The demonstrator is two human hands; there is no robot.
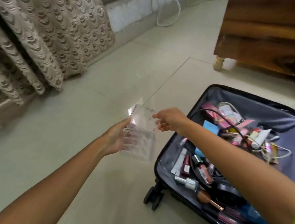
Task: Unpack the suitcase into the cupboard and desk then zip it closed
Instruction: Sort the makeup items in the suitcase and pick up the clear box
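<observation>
Both hands hold a clear box [140, 130] in the air above the floor [111, 66], just left of the open suitcase [242, 100]. The left hand [118, 138] cups it from below and from the near side, fingers curled under it and seen through the plastic; the right hand [171, 118] pinches its far top edge, forearm crossing over the suitcase's left rim. The suitcase lies flat on the floor to the right of the hands, full of loose cosmetics [237, 130], its wheels [154, 197] at the near left corner. Bare tiled floor spreads below and ahead of the hands. A patterned cloth [46, 22] hangs down to the floor on the left, well apart from the hands. Beyond the suitcase stands wooden furniture [280, 36] on a short leg [218, 62], with a strip of floor between the two.
</observation>
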